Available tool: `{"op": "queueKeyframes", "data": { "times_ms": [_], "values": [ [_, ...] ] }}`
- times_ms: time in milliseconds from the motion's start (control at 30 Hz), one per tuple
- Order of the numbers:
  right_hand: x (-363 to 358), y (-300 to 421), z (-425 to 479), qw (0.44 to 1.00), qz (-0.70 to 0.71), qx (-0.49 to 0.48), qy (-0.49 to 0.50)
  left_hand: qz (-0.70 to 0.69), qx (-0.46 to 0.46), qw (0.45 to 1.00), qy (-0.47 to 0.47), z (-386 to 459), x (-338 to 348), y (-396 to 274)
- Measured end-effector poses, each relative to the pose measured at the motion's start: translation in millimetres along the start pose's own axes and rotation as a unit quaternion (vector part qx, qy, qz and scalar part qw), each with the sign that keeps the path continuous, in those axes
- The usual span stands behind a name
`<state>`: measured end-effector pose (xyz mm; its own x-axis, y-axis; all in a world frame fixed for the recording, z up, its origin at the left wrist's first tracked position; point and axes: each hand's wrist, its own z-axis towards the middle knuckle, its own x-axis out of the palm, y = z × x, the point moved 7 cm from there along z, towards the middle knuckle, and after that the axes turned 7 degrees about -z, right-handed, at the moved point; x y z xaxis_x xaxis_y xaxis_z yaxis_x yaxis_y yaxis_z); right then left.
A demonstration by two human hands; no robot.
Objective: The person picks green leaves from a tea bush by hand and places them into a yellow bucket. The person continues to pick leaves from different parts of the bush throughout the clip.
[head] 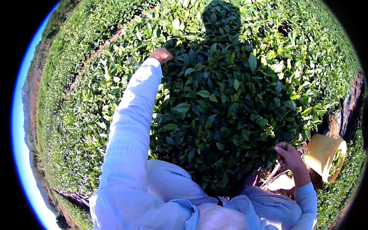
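Broad leafy bushes, likely tea, fill the view before me, and my shadow darkens the dense foliage (218, 100) in the middle. My left arm reaches forward in a pale blue sleeve. At its end my left hand (161, 55) is curled among the leaf tips at the shadow's far edge; its fingertips and anything in them are hidden. Low on the right, my right hand (289, 158) is closed, with a bit of green leaf (286, 147) showing between thumb and fingers. Just right of that hand, a yellow bucket (319, 155) leans over, with picked green leaves (335, 164) inside.
My bent legs (172, 181) press close to the bush. Dry stems (273, 176) and a bright pale patch lie on the ground under my right hand. Dark plastic sheeting (346, 115) runs behind the bucket. A reddish soil strip (106, 43) separates the rows at left.
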<state>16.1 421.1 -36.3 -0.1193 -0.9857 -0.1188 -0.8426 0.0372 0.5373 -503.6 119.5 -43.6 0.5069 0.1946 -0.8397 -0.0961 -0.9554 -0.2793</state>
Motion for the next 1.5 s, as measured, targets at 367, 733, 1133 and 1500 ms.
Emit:
{"op": "queueKeyframes", "data": {
  "times_ms": [367,733,1133,1500],
  "values": [
    [5.3,-11.2,1.3,0.999,0.037,-0.028,0.028,-0.377,0.112,0.916,0.078,-30.5,15.3,-13.1],
    [17.4,-36.3,-2.3,0.979,0.185,-0.050,0.068,-0.285,0.110,0.951,0.039,-43.0,5.1,-115.0],
    [-396.6,-210.4,-137.4,0.629,-0.085,-0.027,-0.773,0.447,0.207,0.869,-0.042,-18.0,21.9,-100.2],
    [-478.8,-342.6,-71.0,0.818,-0.094,0.061,-0.564,-0.209,0.236,0.949,-0.026,-8.0,0.7,-81.5]
  ]
}}
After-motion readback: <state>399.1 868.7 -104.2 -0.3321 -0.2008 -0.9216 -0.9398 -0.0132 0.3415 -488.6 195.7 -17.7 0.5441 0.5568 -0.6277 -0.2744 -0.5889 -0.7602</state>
